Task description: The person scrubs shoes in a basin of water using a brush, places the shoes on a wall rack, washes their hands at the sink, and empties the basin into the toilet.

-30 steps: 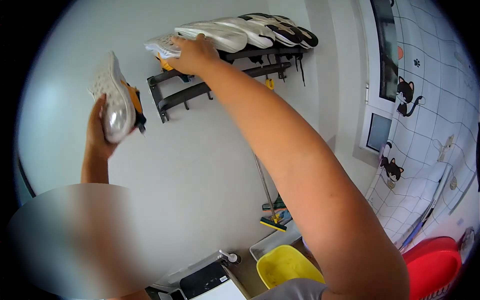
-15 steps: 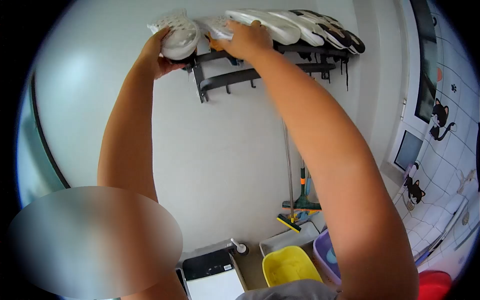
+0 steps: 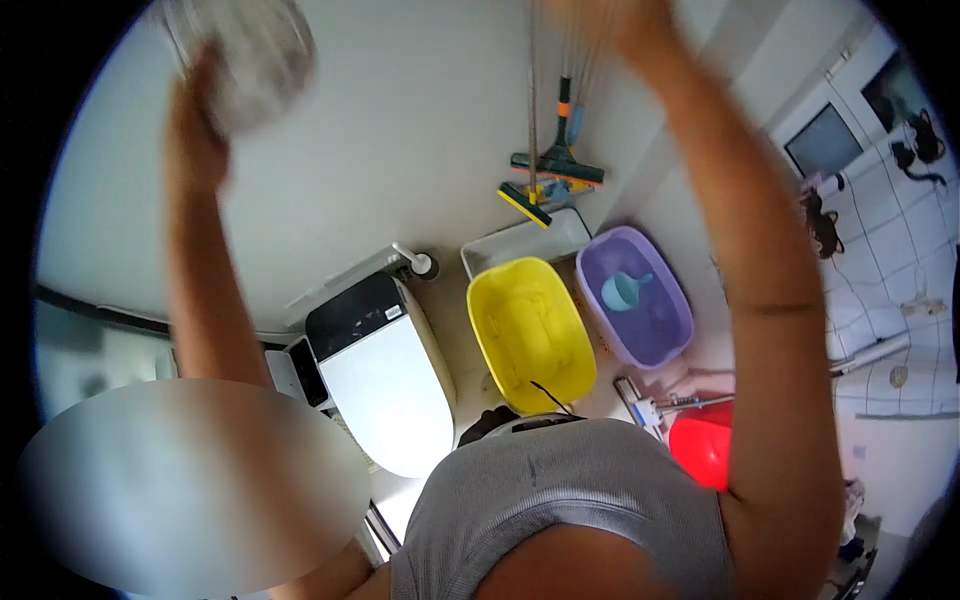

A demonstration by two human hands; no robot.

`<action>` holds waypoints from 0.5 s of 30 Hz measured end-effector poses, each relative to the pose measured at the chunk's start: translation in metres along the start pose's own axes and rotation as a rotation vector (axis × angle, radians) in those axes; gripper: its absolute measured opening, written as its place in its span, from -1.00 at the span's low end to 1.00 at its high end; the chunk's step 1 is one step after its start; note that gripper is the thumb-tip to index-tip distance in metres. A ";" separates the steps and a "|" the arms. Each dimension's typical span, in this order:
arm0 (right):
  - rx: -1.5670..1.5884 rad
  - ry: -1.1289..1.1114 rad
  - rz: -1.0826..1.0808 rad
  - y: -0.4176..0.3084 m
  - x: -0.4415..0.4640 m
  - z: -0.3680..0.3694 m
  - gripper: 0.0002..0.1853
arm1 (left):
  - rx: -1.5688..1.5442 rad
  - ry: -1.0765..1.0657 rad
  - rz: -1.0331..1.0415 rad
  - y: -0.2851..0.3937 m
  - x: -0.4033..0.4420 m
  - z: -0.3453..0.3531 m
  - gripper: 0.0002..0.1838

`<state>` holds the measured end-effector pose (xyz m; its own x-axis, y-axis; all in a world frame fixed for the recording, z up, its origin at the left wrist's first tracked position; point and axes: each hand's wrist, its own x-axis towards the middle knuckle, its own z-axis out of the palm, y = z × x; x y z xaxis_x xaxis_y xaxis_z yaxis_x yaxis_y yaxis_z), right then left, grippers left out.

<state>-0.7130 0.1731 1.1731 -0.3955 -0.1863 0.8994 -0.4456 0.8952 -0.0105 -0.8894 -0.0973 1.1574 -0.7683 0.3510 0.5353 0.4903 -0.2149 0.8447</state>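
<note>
One blurred shoe (image 3: 250, 65) in left grip (image 3: 203, 135), right grip (image 3: 632, 30) unclear, toilet label (image 3: 393, 312) unreadable

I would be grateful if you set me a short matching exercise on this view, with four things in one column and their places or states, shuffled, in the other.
Things
1. left hand
2. yellow basin
3. light-blue dipper
4. toilet brush

Places or states
A. inside the purple basin
B. standing in a small dark holder
C. holding a pale, blurred object
D. between the toilet and the purple basin

Right pairs: 1-C, 2-D, 3-A, 4-B
</note>
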 end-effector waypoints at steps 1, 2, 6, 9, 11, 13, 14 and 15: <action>0.165 -0.186 0.260 -0.004 -0.064 0.011 -0.63 | 0.051 -0.035 -0.011 -0.030 -0.047 0.022 -0.33; 0.277 -0.340 0.543 -0.007 -0.129 0.023 -0.66 | 0.103 -0.071 -0.020 -0.059 -0.093 0.044 -0.22; 0.554 -0.247 1.091 -0.062 -0.303 0.029 0.13 | 0.233 -0.192 -0.116 -0.172 -0.250 0.127 -0.07; 0.450 -0.240 1.097 -0.107 -0.358 0.018 0.48 | 0.289 -0.272 -0.164 -0.186 -0.343 0.194 -0.07; 0.226 -0.094 1.184 -0.131 -0.384 0.013 0.43 | 0.359 -0.343 0.037 -0.175 -0.378 0.233 -0.03; 0.088 0.073 1.287 -0.136 -0.399 -0.010 0.35 | 0.480 -0.436 0.036 -0.159 -0.402 0.265 0.04; 0.136 0.167 1.365 -0.136 -0.403 -0.027 0.30 | 0.441 -0.416 0.108 -0.152 -0.408 0.282 0.05; 0.080 0.261 1.238 -0.134 -0.404 -0.040 0.19 | 0.340 -0.449 0.045 -0.153 -0.411 0.287 0.04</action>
<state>-0.4616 0.1448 0.8280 -0.4153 0.8486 0.3277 0.0568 0.3837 -0.9217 -0.5303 0.0525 0.8061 -0.5295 0.7175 0.4525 0.6807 0.0411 0.7314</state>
